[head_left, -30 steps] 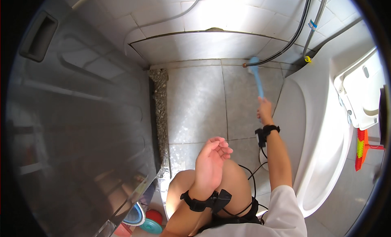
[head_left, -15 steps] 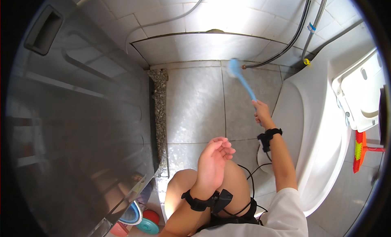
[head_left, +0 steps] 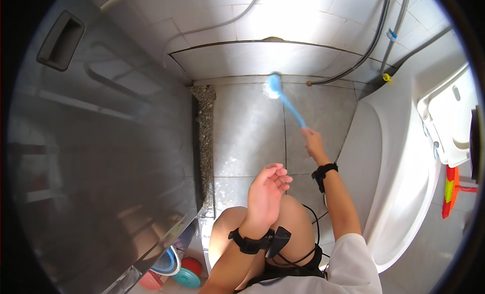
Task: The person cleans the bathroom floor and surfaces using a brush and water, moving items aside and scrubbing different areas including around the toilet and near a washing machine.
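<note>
A light-blue long-handled scrub brush (head_left: 290, 107) is in the grip of my right hand (head_left: 314, 144), which closes round the near end of its handle. The brush head, with pale bristles, meets the grey floor tiles (head_left: 247, 122) close to the base of the far wall. Above my knees hangs my left hand (head_left: 269, 190), holding nothing, its fingers loosely curled but apart. Black straps with small devices sit on both wrists.
To the left rises a dark glossy appliance (head_left: 101, 142) beside a speckled stone edge (head_left: 206, 127). A white bathtub-like fixture (head_left: 374, 157) curves along the right. A black hose (head_left: 353, 69) ends near the wall. Basins (head_left: 187, 279) and an orange broom (head_left: 449, 193) stand at the sides.
The brush head and my right hand have moved left along the foot of the far wall. My left hand has barely moved.
</note>
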Tool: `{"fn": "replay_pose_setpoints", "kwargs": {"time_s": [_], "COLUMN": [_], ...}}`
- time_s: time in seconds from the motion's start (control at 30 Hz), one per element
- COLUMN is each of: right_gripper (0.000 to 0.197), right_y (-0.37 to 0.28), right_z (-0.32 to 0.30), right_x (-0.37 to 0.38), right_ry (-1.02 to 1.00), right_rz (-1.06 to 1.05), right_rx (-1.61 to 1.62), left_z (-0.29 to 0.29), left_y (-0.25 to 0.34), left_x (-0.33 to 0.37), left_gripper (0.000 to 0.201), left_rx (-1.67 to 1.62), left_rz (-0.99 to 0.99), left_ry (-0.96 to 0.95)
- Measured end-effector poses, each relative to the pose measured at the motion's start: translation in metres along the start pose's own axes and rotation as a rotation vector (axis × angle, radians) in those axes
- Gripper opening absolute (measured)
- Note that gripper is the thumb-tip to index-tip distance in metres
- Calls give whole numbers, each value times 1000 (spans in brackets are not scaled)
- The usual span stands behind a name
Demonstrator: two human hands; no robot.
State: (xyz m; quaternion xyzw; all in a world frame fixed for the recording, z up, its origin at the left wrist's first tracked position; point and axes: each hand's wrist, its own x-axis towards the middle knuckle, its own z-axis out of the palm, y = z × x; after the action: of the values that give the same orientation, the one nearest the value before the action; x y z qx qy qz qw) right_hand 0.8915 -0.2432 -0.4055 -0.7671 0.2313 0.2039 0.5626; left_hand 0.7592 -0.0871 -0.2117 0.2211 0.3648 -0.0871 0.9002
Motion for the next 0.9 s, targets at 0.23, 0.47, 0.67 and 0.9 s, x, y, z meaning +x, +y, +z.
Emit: {"fn": "replay_pose_setpoints", "kwargs": {"time_s": [0.23,0.47,0.67,0.9], "right_gripper": [50,59,59,54], "right_y": [-6,32,8,-1], "right_z": [40,71,63,57], "right_x": [-8,-4,-17,-18], "right_ry": [-149,73,-4,-87], "right_rz": [70,-441,-21,-45], "right_rx": [-140,-362,-173,-152], "left_z": [-4,-6,-15,-15], "left_y": [0,4,10,14], "left_x": [-3,-18,-29,-25], "left_gripper": [11,12,11,9], "left_rx": [-60,-67,-116,-103], "left_rz": [-21,8,76,33], "left_ry": [-41,-74,-59,-4]}}
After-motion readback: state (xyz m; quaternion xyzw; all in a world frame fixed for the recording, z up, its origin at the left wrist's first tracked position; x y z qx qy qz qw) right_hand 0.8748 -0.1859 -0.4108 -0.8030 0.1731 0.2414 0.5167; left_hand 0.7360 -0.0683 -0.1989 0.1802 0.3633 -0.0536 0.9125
